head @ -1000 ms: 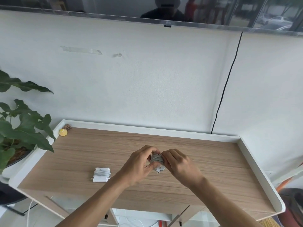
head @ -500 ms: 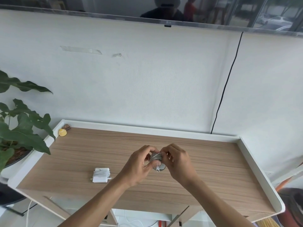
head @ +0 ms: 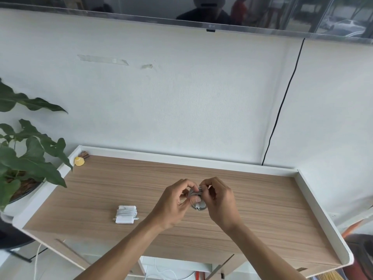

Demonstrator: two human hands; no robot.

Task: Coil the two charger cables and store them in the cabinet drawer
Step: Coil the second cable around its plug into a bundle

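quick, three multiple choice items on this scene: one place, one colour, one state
1. Where is the white charger? A) on the top, beside the left hand B) on the floor C) under the plant
2. The wire on the wall is: A) red B) black C) yellow
3. The grey cable is: A) stretched flat B) dangling off the edge C) coiled, in both hands
Key: 1 A, it lies on the wood; 2 B, a black line; 3 C, left hand and right hand curl round the coil.
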